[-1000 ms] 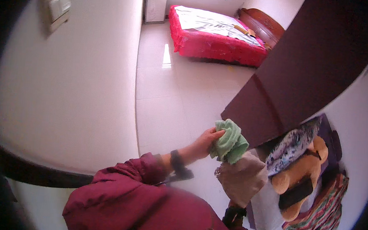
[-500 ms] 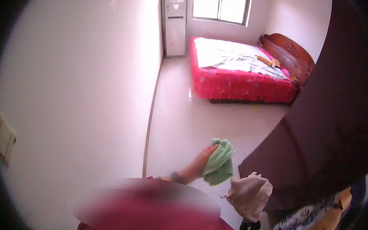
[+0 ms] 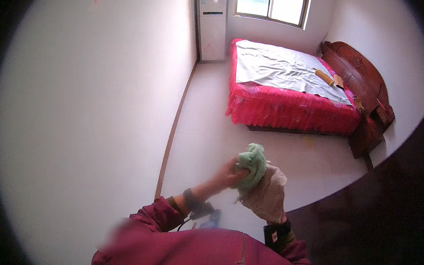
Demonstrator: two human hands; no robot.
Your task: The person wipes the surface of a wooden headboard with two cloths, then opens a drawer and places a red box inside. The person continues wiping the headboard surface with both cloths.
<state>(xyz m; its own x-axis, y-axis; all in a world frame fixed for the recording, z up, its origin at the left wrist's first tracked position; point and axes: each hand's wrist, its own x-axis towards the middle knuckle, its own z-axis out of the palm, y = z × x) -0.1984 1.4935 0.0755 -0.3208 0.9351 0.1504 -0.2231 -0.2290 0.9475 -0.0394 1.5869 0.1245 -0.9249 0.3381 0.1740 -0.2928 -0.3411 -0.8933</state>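
My left hand [image 3: 226,176] is closed round a bunched green cloth [image 3: 252,165], held out in front of my chest. Right beside it hangs a beige-grey cloth [image 3: 268,194], which touches or overlaps the lower side of the green one. My right hand is almost wholly covered by this beige cloth; only the wrist [image 3: 284,218] and a dark band show below it. The cloth stays up on that hand, though its fingers are hidden.
A bed [image 3: 291,113] with a pink-red cover, pale sheet and wooden headboard [image 3: 359,68] stands ahead. A dark panel [image 3: 362,219] fills the lower right. A white wall [image 3: 91,115] runs along the left, with a tall white cabinet-like unit [image 3: 212,30] near the window [image 3: 270,5].
Both hands have come together, bringing the two cloths into contact. The beige cloth moved left and up. My view turned right, showing more of the bed and nightstand; the dark panel covers less.
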